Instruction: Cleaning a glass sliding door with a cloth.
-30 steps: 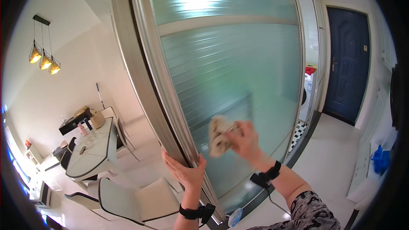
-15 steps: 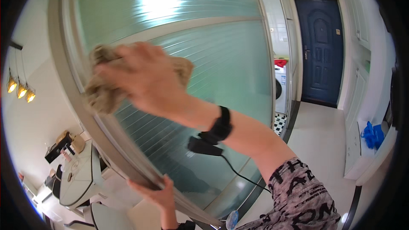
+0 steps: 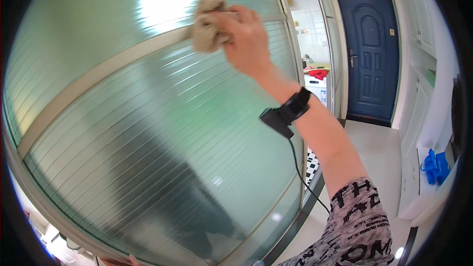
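Note:
My right hand [image 3: 248, 39] is closed around a crumpled beige-brown cloth [image 3: 209, 27]. It presses the cloth to a large ribbed, frosted glass door panel [image 3: 207, 103], at the pale crossbar [image 3: 118, 59] that runs across the panel. A black strap with a small dark device [image 3: 288, 113] sits on my right wrist, and a thin cable trails from it. Only a sliver of my left hand [image 3: 117, 261] shows at the lower edge, around the panel's near frame; most of its fingers are out of sight.
Beyond the panel's right edge a doorway shows a white washing machine [image 3: 318, 84] with a red item [image 3: 318, 74] on top. A dark blue door [image 3: 370, 54] closes off the hallway. White cabinets [image 3: 411, 133] line the right, with blue plastic bags [image 3: 434, 166] on a ledge.
My right hand has moved the cloth right and up, from the panel's left frame onto the crossbar. My left hand has dropped toward the lower edge of view. The view has swung left over the panel.

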